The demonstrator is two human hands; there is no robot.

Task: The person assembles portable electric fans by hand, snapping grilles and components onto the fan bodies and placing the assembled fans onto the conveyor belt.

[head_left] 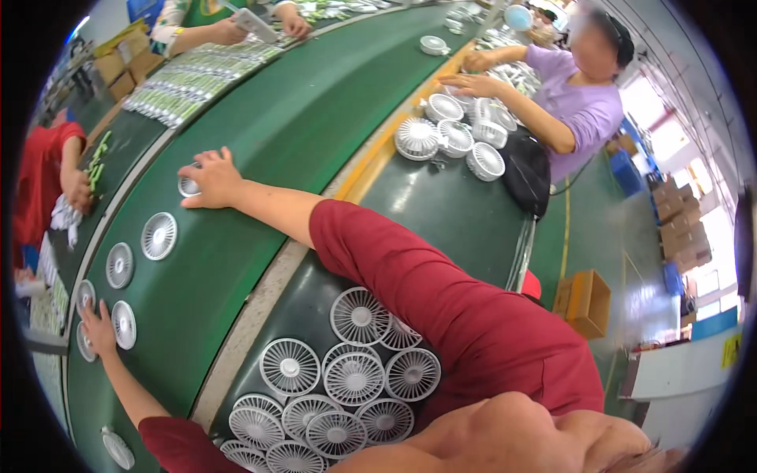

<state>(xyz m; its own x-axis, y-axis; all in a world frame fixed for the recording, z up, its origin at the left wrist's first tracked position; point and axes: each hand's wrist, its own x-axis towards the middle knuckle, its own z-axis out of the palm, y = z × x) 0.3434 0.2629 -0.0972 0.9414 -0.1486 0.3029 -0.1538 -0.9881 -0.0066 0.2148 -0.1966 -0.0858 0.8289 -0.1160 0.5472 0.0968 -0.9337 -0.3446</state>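
My right hand (214,181) reaches far over the green conveyor belt (260,134), its thumb and fingers around a white round fan grille (188,186) that they partly hide. Farther left and nearer, my left hand (98,331) lies at the belt's left side, fingers stretched out among several white fan grilles. One grille (124,324) is just right of its fingers, another (85,342) is partly covered by the hand, and a third (86,295) lies just beyond the fingertips. Two more grilles (159,236) (119,265) lie flat between my hands.
Many white grilles (355,378) are piled on the dark side table before me. At the right, a co-worker in purple (579,106) handles white fan parts (453,134). Across the belt are a person in red (47,173), another co-worker's hands (229,31) and rows of green-white packs (189,83).
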